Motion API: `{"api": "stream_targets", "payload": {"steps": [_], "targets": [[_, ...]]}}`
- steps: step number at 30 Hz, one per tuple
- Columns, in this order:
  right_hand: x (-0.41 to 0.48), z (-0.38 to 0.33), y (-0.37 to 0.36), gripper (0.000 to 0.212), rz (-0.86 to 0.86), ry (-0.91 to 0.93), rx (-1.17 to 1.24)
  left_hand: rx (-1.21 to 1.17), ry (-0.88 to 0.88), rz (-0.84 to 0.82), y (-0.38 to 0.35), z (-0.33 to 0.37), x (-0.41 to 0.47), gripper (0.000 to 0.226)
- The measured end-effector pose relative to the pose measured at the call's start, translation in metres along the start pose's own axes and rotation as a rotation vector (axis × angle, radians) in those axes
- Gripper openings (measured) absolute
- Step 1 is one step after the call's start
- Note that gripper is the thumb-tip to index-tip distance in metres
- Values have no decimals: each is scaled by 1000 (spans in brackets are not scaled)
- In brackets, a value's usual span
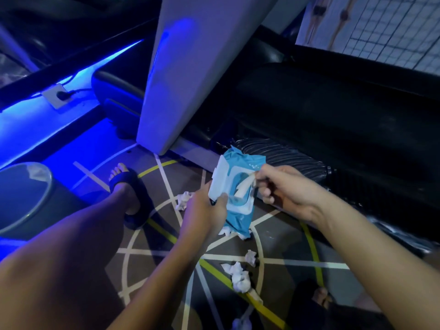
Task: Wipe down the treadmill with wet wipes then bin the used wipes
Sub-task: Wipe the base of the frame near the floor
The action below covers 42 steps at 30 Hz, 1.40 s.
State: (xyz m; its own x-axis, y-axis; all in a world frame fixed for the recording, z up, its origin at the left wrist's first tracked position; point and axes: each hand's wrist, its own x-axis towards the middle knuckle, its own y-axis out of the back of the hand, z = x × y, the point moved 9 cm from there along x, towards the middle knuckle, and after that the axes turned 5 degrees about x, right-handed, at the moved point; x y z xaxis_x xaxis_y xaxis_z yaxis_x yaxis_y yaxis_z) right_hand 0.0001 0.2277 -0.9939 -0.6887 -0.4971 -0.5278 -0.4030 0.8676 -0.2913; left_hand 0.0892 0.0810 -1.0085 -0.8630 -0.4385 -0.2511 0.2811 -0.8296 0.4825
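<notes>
My left hand (206, 206) grips a blue pack of wet wipes (240, 215) at its left edge, with the white lid (217, 182) flipped open. My right hand (283, 186) pinches a white wipe (245, 184) that sticks out of the pack's opening. The treadmill (333, 110) lies dark behind the pack, with its pale upright post (190, 67) rising at centre. Crumpled used wipes lie on the floor: one (183, 200) left of my left hand, one (251, 257) below the pack and a bigger clump (239, 277) under it.
A round bin (23, 198) with a clear liner stands at the left edge. My left foot in a dark slide sandal (132, 194) rests beside it on the patterned floor. A wall socket with a plug (57, 95) sits under blue strip light.
</notes>
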Motion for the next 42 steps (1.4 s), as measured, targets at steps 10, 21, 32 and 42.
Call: {"api": "stream_targets", "payload": {"steps": [10,21,32,42], "targets": [[-21,-9,-16,28,-204,-109,-52,77,-13,154,14,3,-7,25],[-19,-37,-2,17,-2,144,-103,-381,106,80,7,-4,-7,28],[-18,-42,-8,15,182,389,-362,-460,32,36,-3,13,-12,39],[-25,-35,-35,36,-32,455,-867,-549,62,133,2,1,-8,42]]}}
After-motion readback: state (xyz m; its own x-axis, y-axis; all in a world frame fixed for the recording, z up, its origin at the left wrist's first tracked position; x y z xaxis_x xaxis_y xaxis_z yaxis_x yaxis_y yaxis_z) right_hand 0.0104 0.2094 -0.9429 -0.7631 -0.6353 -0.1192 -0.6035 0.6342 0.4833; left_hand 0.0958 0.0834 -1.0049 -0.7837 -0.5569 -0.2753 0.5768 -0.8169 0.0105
